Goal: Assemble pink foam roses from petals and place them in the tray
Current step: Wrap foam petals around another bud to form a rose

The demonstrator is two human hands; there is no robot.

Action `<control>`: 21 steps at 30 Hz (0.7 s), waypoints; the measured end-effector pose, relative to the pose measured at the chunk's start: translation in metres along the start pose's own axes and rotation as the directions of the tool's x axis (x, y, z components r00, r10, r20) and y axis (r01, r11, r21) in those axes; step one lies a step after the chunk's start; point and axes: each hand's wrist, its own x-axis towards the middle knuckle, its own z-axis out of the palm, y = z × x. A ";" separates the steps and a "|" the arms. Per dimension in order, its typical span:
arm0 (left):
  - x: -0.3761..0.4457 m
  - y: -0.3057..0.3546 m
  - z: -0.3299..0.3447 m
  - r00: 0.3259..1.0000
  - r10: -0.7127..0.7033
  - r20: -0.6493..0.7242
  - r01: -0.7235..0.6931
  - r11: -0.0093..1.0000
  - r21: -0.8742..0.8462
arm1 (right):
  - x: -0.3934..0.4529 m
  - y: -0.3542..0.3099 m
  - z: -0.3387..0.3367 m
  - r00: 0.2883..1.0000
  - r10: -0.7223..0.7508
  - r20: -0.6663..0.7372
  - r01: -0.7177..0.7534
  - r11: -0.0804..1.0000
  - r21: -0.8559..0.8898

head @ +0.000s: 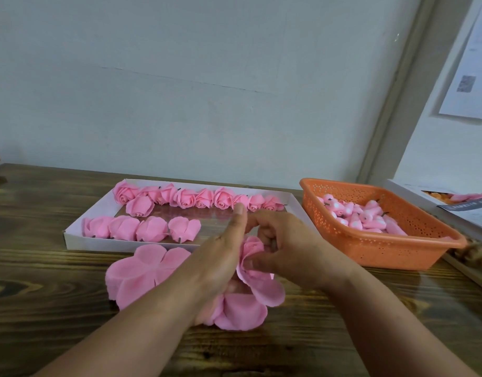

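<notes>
At the near middle of the wooden worktop [57,308] the person's two hands meet over a half-made pink foam rose [252,268]. The left hand [220,257] cups the rose from the left, its fingers curled under the loose outer petals and its thumb raised straight up beside the bud. The right hand [283,251] comes in from the right with its fingers bent and pinched on the rolled inner petals at the top of the bud. The rose's wide lower petals [240,311] hang open below the hands, toward the near edge. Just left of the hands a flat stack of pink petal sheets [142,273] lies on the wood, touching the near wall of the white tray [71,240]. The tray sits toward the far edge, left of centre. Along its far side runs a row of finished roses [185,198], packed close together; along its near side, at the left end, lie four more rose heads [139,227] on their sides, with the right part of that row bare. Toward the far right corner stands an orange perforated basket [384,248] holding pink bud cores [359,214] with pale tips. Beyond the basket, at the right edge, lies a printed box [457,200], only partly in view.
</notes>
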 end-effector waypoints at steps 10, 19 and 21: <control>-0.008 -0.007 -0.003 1.000 0.027 0.016 -0.025 0.995 -0.095 | -0.005 0.007 0.004 0.979 0.080 -0.186 -0.052 0.987 0.151; -0.005 -0.022 0.007 0.915 -0.233 -0.330 0.165 0.961 -0.221 | -0.009 0.015 0.020 0.953 0.198 -0.231 -0.105 0.927 0.359; -0.006 -0.020 0.006 0.907 -0.281 -0.314 0.169 0.925 -0.339 | -0.011 0.017 0.020 0.961 0.176 -0.211 -0.090 0.927 0.363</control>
